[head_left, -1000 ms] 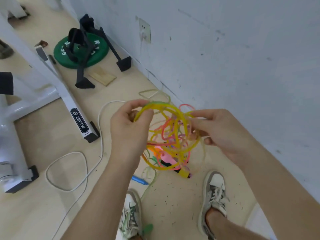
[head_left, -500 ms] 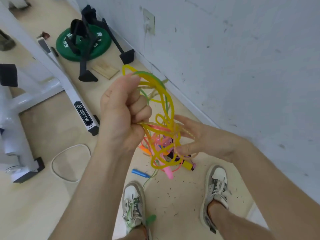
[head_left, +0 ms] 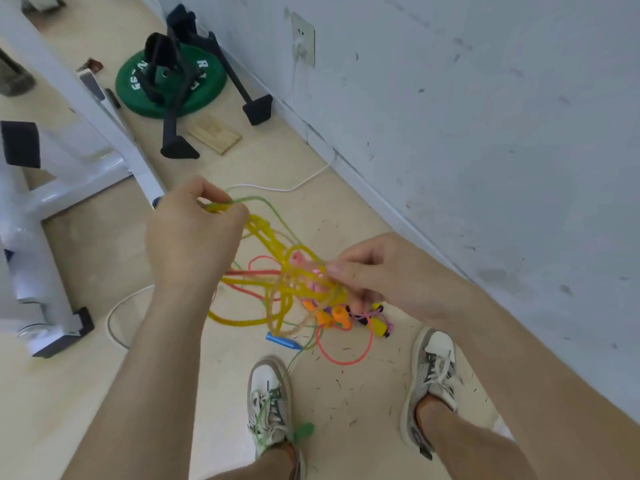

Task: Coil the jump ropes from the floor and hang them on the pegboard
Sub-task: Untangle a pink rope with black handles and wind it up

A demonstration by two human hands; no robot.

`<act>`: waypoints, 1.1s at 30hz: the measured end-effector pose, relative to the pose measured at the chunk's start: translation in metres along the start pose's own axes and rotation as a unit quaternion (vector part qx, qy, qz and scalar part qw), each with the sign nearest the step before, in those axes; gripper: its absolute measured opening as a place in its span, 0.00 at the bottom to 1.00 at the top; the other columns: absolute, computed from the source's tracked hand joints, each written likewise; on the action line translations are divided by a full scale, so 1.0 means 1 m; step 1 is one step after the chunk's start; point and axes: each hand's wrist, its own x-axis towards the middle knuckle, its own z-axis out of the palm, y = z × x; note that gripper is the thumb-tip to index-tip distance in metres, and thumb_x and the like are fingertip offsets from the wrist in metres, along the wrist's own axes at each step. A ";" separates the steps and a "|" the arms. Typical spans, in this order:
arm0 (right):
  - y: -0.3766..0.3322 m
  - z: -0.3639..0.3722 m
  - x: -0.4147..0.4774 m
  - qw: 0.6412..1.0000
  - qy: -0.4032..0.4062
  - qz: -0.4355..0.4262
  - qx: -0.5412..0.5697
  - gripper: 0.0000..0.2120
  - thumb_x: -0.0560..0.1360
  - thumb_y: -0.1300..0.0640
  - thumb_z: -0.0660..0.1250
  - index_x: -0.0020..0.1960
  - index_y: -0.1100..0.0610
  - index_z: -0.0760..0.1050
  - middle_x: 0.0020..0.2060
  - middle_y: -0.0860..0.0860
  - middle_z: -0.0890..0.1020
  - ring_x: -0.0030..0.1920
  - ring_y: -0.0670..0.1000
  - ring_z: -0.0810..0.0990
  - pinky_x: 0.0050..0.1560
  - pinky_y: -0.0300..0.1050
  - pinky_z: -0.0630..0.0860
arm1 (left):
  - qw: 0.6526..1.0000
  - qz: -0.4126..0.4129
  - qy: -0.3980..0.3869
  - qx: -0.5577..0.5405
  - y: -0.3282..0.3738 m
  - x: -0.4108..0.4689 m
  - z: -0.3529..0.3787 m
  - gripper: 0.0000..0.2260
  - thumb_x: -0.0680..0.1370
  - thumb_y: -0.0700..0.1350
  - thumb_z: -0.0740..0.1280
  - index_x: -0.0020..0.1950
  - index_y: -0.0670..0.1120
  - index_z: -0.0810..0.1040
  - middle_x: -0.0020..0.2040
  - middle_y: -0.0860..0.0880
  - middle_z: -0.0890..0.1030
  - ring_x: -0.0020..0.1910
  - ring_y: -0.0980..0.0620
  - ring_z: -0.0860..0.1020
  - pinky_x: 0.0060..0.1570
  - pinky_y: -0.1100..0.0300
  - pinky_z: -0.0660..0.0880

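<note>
- Yellow translucent cord makes up most of the tangle of jump ropes, which is held up above the floor between the two hands, in front of the person's shoes.
- Loops of the yellow rope and a thin green rope are pinched at the top by the left hand, whose fingers are curled closed around the strands.
- The knotted middle of the tangle is gripped by the right hand, thumb pressed against fingertips, with yellow and pink strands caught between them.
- A red-pink rope is seen hanging in a loop below the tangle; whether it touches the floor cannot be told.
- Orange handles and a yellow handle wrapped in purple cord are seen dangling just under the right hand.
- A blue handle is seen low beside the left shoe, and a green handle lies next to that shoe, with green cord draped across its laces.
- The right shoe is planted near the white wall.
- A white cable is run from the wall socket down and along the floor.
- A green weight plate with a black stand over it is seen further back, beside a small wooden board.
- A white machine frame is seen at the left edge.
- No pegboard is in view.
</note>
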 end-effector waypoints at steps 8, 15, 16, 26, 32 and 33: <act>0.067 -0.029 0.019 0.922 -0.007 0.178 -0.343 0.20 0.81 0.56 0.61 0.72 0.54 0.68 0.63 0.55 0.77 0.58 0.54 0.77 0.51 0.40 0.71 | 0.920 0.062 -0.259 0.286 -0.044 -0.010 0.042 0.10 0.75 0.42 0.63 0.55 0.53 0.78 0.49 0.48 0.80 0.50 0.44 0.77 0.45 0.58 0.69; 0.116 -0.052 0.030 0.937 0.122 0.245 -0.219 0.21 0.78 0.62 0.60 0.71 0.55 0.69 0.66 0.57 0.75 0.61 0.56 0.77 0.50 0.42 0.71 | 0.831 0.179 -0.310 0.426 -0.071 -0.039 0.103 0.16 0.76 0.42 0.62 0.64 0.47 0.75 0.61 0.44 0.73 0.63 0.43 0.69 0.57 0.49 0.73; 0.125 -0.052 0.032 0.940 0.146 0.245 -0.187 0.23 0.78 0.63 0.60 0.72 0.55 0.68 0.65 0.58 0.75 0.59 0.57 0.78 0.50 0.45 0.73 | 0.825 0.215 -0.342 0.396 -0.071 -0.056 0.122 0.16 0.76 0.41 0.61 0.63 0.47 0.76 0.60 0.45 0.73 0.63 0.44 0.70 0.55 0.50 0.73; 0.291 -0.036 0.052 0.851 0.265 0.410 0.192 0.27 0.78 0.67 0.60 0.74 0.51 0.61 0.52 0.54 0.73 0.54 0.55 0.73 0.51 0.53 0.77 | 0.720 0.314 -0.478 0.392 -0.131 -0.109 0.313 0.22 0.74 0.34 0.65 0.67 0.46 0.69 0.64 0.45 0.70 0.64 0.44 0.68 0.48 0.49 0.74; 0.352 -0.032 0.106 0.844 0.277 0.386 0.250 0.30 0.78 0.67 0.57 0.76 0.46 0.57 0.71 0.49 0.68 0.61 0.53 0.70 0.58 0.57 0.78 | 0.693 0.331 -0.465 0.441 -0.169 -0.093 0.395 0.29 0.76 0.41 0.66 0.73 0.56 0.59 0.76 0.41 0.52 0.68 0.37 0.63 0.51 0.47 0.71; 0.355 -0.033 0.112 0.844 0.274 0.375 0.269 0.27 0.79 0.66 0.56 0.73 0.46 0.62 0.68 0.49 0.71 0.58 0.52 0.72 0.58 0.55 0.78 | 0.687 0.332 -0.464 0.450 -0.173 -0.093 0.403 0.24 0.78 0.45 0.65 0.72 0.58 0.62 0.75 0.41 0.55 0.66 0.36 0.66 0.51 0.47 0.70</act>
